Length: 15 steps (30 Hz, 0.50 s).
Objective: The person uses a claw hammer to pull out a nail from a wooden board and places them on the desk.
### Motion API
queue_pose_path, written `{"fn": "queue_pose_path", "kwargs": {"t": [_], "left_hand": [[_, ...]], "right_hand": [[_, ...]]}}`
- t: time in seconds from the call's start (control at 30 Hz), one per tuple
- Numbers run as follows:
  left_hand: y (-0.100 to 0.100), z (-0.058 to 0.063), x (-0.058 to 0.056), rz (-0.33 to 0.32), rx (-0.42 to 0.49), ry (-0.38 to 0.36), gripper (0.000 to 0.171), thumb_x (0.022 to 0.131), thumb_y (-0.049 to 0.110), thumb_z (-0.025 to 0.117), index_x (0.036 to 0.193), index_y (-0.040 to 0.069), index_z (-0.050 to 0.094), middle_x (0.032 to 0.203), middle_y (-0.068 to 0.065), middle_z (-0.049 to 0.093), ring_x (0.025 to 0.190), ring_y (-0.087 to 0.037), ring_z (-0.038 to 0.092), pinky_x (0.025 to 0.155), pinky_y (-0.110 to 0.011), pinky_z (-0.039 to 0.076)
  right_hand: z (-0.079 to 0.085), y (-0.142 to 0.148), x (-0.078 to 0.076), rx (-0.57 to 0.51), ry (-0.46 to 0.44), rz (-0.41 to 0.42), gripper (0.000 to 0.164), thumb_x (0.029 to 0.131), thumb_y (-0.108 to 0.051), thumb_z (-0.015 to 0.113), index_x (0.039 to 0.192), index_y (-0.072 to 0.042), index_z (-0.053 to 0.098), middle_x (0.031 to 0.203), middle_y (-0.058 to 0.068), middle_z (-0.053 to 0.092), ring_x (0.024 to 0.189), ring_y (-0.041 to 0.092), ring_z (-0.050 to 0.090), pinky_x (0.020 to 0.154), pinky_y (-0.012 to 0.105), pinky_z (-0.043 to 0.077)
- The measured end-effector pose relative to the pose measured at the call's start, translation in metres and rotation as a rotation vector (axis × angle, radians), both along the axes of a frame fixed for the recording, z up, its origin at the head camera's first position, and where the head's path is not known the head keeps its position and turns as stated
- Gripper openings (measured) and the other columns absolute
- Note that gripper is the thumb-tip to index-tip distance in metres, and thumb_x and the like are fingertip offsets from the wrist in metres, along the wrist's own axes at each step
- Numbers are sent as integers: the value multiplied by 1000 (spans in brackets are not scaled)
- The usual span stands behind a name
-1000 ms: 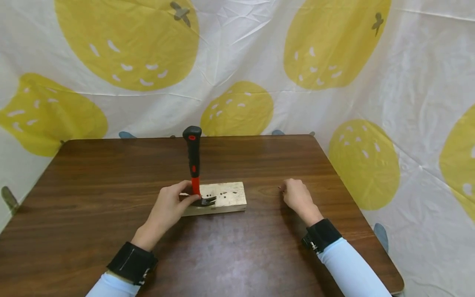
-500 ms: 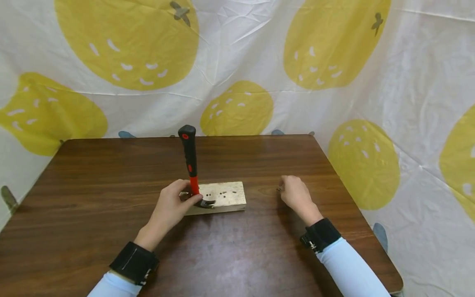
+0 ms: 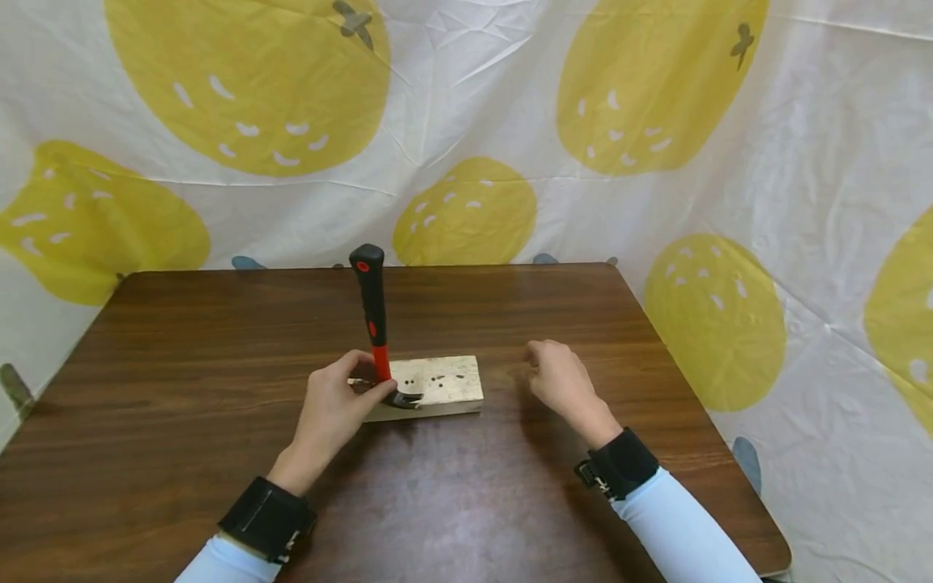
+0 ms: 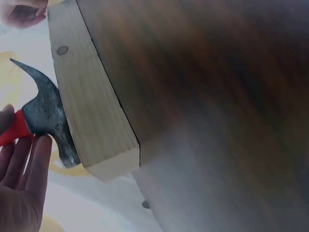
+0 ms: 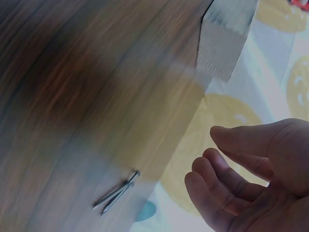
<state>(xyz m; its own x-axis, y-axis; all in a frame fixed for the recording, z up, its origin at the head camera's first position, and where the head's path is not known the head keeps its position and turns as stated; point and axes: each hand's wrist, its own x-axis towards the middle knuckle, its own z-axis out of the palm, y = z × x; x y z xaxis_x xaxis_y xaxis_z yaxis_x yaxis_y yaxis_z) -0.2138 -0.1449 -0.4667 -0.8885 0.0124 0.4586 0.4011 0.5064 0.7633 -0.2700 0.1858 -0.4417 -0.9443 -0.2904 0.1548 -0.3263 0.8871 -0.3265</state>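
My left hand [image 3: 328, 413] holds a claw hammer [image 3: 373, 308] by its red neck, with the black handle pointing up. The hammer's dark metal head [image 4: 48, 111] is down at the wooden block [image 3: 445, 380], which has several dark holes in its top. To the right of the block, my right hand [image 3: 561, 376] hovers over the table. Its fingers are loosely bent, with the thumb apart from them and nothing visible between [image 5: 246, 179]. Two nails [image 5: 116, 192] lie crossed on the table near that hand in the right wrist view; I cannot make them out in the head view.
The brown wood-grain table [image 3: 219, 340] runs under everything. Behind and to the right hangs a white cloth [image 3: 838, 162] with yellow fruit shapes. A black band [image 3: 266, 518] circles the left wrist, another band [image 3: 619, 463] the right.
My right hand has moved left, closer to the block; the small dark nails seen at its fingertips earlier are no longer visible there. The hammer's handle has tipped slightly left.
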Motion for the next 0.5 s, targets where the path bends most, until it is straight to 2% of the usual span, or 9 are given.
{"fn": "queue_pose_path", "kwargs": {"t": [0.13,0.3,0.5], "left_hand": [[3,0,2,25,16,20,26,80,6,90,98,7,71,84,-2,73,78,-16,70,68,-35,61],[4,-1,4,39,20,73,24,79,2,89,97,6,73,86,-5,74,78,-20,71,67,-41,61],[3,-2,3,20,49,109,23,79,-2,88,97,4,74,89,-7,74,81,-24,72,69,-42,61]], "right_hand": [[0,-11,3,6,23,44,21,84,6,68,104,-1,72,100,12,70,93,30,69,76,44,57],[-2,-24,6,-12,45,80,18,86,4,70,102,-3,73,95,9,69,87,26,67,72,42,56],[-7,-36,12,-18,87,131,19,83,2,76,100,-7,73,92,6,67,83,23,66,70,39,55]]}}
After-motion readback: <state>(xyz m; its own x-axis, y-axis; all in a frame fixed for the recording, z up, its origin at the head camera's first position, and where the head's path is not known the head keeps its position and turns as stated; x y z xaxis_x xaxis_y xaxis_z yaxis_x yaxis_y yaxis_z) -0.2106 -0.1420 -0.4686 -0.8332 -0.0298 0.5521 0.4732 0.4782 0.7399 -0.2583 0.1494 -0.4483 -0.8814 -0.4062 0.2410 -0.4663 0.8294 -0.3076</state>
